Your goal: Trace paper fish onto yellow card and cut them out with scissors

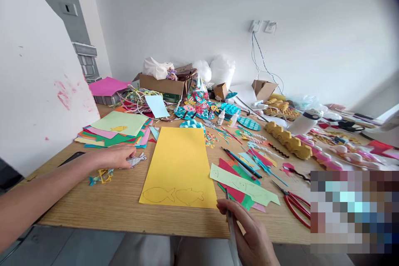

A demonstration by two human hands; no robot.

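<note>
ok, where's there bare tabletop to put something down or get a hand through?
Best: front-left wood, between the left forearm, the yellow sheet and the front edge. Smaller: between the right hand, pale green strip and red-handled scissors. Crowded: along the back, and the right side beyond the scissors.

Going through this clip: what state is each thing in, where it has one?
Yellow sheet: flat, two fish outlines drawn, not cut out.
Pen: in the right hand.
Grey fish cut-out: on the table, touched by the left hand.
Pale green strip: drawn on, lying over coloured scraps.
Red-handled scissors: lying down, unheld.
White bottle: upright.
Long cardboard box: open-topped, filled.
</note>
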